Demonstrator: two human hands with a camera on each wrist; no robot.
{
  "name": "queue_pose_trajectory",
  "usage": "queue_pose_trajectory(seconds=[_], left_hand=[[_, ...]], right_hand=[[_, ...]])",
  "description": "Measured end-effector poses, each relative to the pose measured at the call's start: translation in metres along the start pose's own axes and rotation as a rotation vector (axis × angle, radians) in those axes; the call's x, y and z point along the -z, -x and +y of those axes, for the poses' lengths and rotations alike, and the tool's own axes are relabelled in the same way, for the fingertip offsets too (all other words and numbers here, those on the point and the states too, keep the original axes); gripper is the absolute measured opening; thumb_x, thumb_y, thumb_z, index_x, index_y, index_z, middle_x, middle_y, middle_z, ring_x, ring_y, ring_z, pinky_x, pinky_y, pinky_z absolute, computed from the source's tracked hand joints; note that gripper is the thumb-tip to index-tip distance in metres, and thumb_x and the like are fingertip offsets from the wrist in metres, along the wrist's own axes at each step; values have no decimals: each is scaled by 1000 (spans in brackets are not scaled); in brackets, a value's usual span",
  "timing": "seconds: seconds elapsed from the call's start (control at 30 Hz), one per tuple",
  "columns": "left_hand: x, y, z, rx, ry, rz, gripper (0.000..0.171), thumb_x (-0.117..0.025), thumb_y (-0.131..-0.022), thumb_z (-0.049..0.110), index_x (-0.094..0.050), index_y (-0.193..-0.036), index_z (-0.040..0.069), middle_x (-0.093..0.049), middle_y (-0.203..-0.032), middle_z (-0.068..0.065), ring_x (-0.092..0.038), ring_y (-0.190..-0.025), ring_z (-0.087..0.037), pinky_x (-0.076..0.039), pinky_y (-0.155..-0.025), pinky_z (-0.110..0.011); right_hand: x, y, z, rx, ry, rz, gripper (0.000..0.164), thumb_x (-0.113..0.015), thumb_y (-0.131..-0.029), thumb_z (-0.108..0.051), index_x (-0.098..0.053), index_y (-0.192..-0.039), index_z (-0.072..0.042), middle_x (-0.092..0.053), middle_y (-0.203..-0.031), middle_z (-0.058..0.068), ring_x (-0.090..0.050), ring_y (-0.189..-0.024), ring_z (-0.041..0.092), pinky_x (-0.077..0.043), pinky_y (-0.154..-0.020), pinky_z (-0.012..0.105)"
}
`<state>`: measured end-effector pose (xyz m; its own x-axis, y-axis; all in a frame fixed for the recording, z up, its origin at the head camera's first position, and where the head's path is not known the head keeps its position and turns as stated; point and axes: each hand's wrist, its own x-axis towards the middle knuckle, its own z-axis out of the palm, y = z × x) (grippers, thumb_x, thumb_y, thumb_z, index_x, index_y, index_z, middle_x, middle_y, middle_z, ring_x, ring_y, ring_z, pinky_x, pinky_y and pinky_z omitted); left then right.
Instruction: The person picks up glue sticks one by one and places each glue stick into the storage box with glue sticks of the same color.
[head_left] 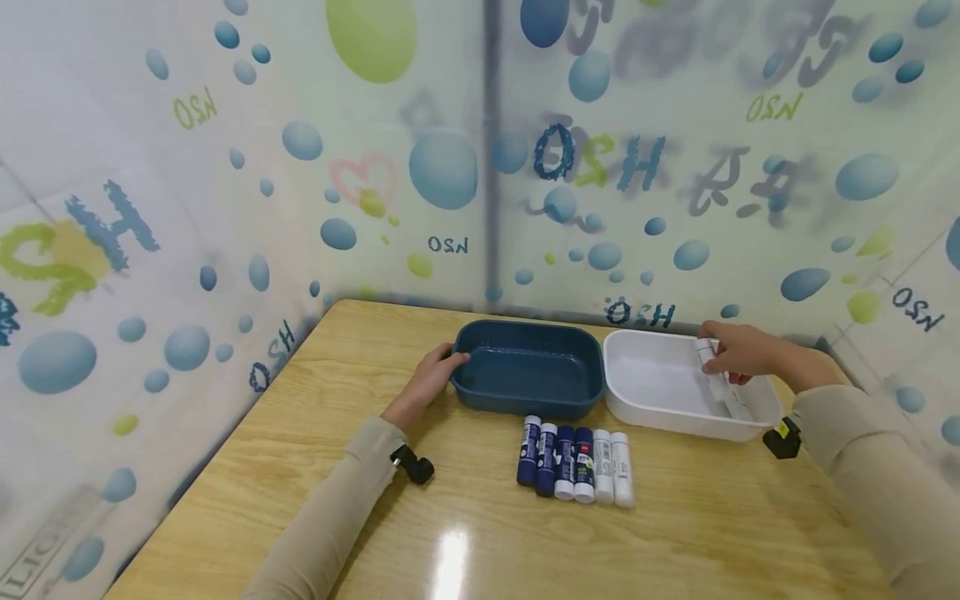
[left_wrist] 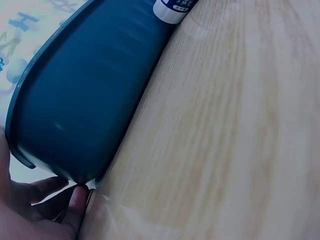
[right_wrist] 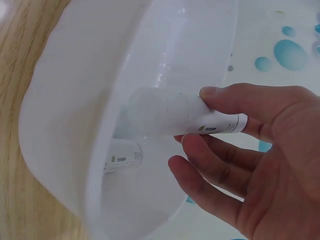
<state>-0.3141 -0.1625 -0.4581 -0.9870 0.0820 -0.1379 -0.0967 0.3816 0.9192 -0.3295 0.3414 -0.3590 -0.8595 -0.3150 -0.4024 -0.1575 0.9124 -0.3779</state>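
Observation:
My right hand [head_left: 742, 350] pinches a white glue stick [right_wrist: 170, 112] between thumb and fingers, tilted inside the white bin [head_left: 652, 414]. Another white glue stick [right_wrist: 122, 156] lies on that bin's floor, partly hidden by the wall in the right wrist view. At the left end of the dark blue bin [head_left: 528, 367], my left hand [head_left: 429, 379] holds the side, thumb over the rim and fingers outside. The blue bin's floor is bare. In the left wrist view, the left fingertips [left_wrist: 77, 197] are low against the bin's outer end.
In front of the bins, several glue sticks [head_left: 573, 462] lie in a side-by-side row, blue ones on the left and white ones on the right. The two bins stand end to end near the back of the wooden table [head_left: 360, 350], before a patterned wall sheet [head_left: 390, 242].

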Motion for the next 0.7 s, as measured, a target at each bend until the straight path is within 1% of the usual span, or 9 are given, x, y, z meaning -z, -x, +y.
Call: queue_pose_trajectory(seconds=[0.13, 0.27, 0.4, 0.57, 0.7], left_hand=[[0, 0, 0, 1, -1, -2, 71, -53, -103, 47, -35, -161, 9, -37, -166, -15, -35, -154, -35, -31, -125, -55], [0, -1, 0, 3, -1, -2, 72, -53, -103, 46, -34, -161, 9, -36, -166, -15, -34, -154, -35, -30, -125, -54], [0, -2, -1, 4, 1, -3, 71, -53, -104, 45, -33, -161, 9, -35, -166, -15, -34, -155, -35, -30, -126, -54], [0, -2, 0, 2, -1, 3, 70, -53, -104, 45, -35, -160, 8, -36, -166, -16, -34, -154, -35, -30, -126, -54], [0, -1, 0, -5, -2, 8, 68, -53, -104, 44, -37, -159, 8, -38, -165, -16, -35, -154, -35, -31, -125, -54]], right_hand=[[-5, -7, 6, -28, -25, -12, 61, -69, -99, -23, -35, -142, 6, -61, -104, 20, -60, -79, 22, -61, -71, 35], [-13, -9, 11, -45, -51, -34, 63, -70, -98, -24, -35, -142, 5, -58, -96, 14, -58, -77, 21, -60, -69, 34], [-20, -10, 14, -62, -53, -41, 58, -69, -98, -24, -38, -139, 3, -57, -89, 10, -57, -75, 20, -58, -67, 32], [-23, -12, 16, -106, -65, -36, 52, -67, -99, -21, -40, -137, 3, -57, -86, 9, -56, -75, 20, -57, -66, 31], [-25, -13, 16, -151, -97, -38, 51, -66, -100, -19, -41, -138, 3, -56, -83, 9, -57, -73, 20, -57, -64, 29]])
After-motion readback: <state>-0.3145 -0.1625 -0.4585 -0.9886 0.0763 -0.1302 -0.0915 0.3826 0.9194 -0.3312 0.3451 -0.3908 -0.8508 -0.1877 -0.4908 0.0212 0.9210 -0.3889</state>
